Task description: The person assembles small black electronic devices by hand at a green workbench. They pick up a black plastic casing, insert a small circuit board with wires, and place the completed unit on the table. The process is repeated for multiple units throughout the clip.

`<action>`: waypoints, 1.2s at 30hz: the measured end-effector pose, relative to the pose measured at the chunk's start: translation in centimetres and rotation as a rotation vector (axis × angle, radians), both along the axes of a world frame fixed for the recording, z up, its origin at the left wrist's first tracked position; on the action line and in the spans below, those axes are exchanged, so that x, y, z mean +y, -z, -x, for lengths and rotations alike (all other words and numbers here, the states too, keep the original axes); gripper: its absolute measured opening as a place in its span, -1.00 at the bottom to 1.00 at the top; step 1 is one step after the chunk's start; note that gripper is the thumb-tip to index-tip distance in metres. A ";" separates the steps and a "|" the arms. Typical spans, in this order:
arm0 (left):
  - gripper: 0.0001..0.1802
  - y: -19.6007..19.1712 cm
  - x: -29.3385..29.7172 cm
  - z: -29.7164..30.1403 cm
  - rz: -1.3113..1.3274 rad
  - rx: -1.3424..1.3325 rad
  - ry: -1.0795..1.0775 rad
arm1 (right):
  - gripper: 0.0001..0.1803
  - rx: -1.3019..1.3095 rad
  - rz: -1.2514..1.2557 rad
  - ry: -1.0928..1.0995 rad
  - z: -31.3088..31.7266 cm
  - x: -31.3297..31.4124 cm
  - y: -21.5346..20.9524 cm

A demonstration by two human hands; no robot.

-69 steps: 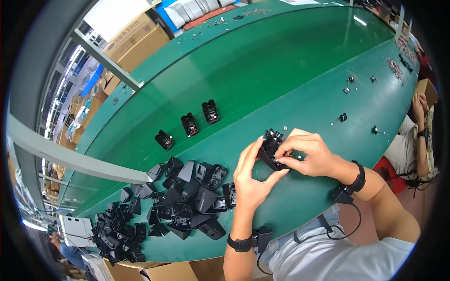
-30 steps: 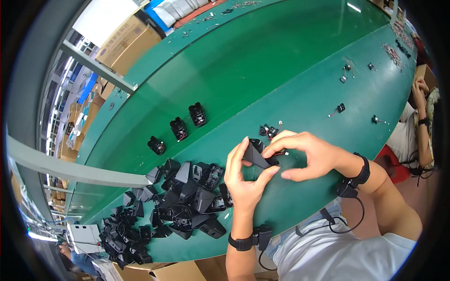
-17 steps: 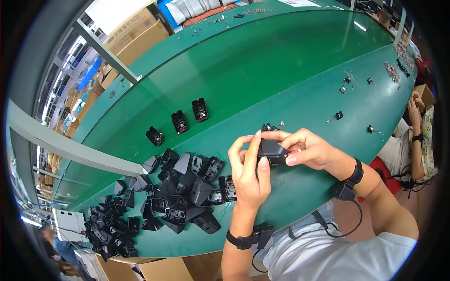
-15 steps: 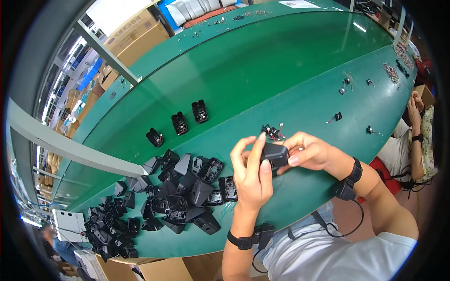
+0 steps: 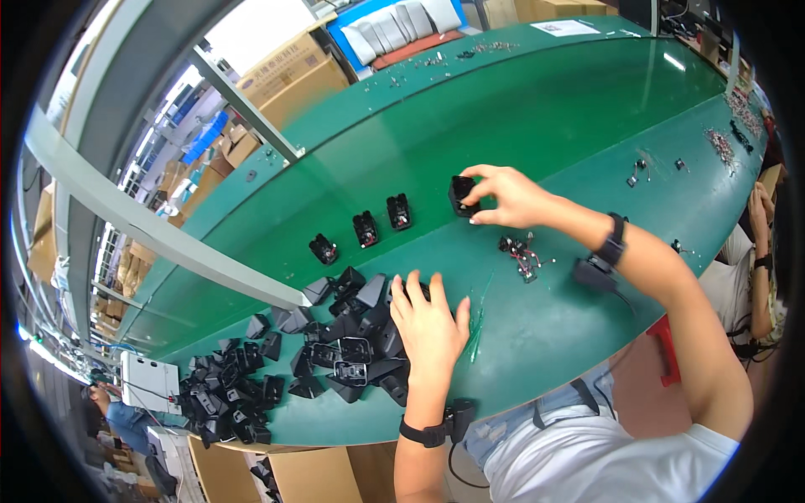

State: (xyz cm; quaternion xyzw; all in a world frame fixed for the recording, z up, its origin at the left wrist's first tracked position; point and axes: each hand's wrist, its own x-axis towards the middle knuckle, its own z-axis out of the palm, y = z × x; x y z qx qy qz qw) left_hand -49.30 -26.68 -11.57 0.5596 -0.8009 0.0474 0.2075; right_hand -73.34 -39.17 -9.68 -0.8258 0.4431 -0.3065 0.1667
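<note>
A long green table [image 5: 553, 339] runs across the room. Big brown boxes [image 5: 306, 101] sit past the table's far side, and an open carton [image 5: 317, 474] is below its near edge. A red seat [image 5: 670, 360] and reddish floor [image 5: 639, 394] show there too. A grey bar [image 5: 172, 232] slants over the table's left part. Bright lights [image 5: 50, 358] shine beyond its left end.

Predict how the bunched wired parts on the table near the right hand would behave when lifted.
The wired parts look small, so probably light. Their thin leads bend loosely, so likely floppy. Lying bunched together, they may snag one another.
</note>
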 end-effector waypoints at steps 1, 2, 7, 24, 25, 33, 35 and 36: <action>-0.30 0.7 -0.1 0.2 -0.008 -0.069 -0.022 | -0.68 0.085 0.002 0.050 -0.3 -1.9 0.9; -0.24 1.4 -0.1 0.0 -0.037 -0.098 -0.038 | -0.70 0.186 0.043 0.037 -1.2 -3.6 1.7; -0.47 3.3 0.1 -0.8 -0.035 -0.101 -0.048 | -0.71 0.511 0.030 0.029 -2.9 -7.1 3.4; -0.37 0.9 0.7 -0.1 -0.112 0.068 0.219 | -0.62 0.081 -0.232 -0.020 1.9 4.5 2.9; -0.33 0.9 1.3 -0.5 -0.133 0.070 0.235 | -0.64 -0.033 -0.229 -0.036 2.3 4.8 2.9; -0.31 1.7 3.4 -1.5 -0.125 0.097 0.271 | -0.71 -0.437 -0.302 0.060 3.3 6.8 4.2; -0.34 1.0 3.0 -1.0 -0.075 0.224 0.244 | -0.72 -0.548 -0.362 0.077 3.4 7.2 4.3; -0.37 0.6 2.6 -0.6 -0.051 0.329 0.233 | -0.73 -0.596 -0.419 0.070 3.5 7.4 4.2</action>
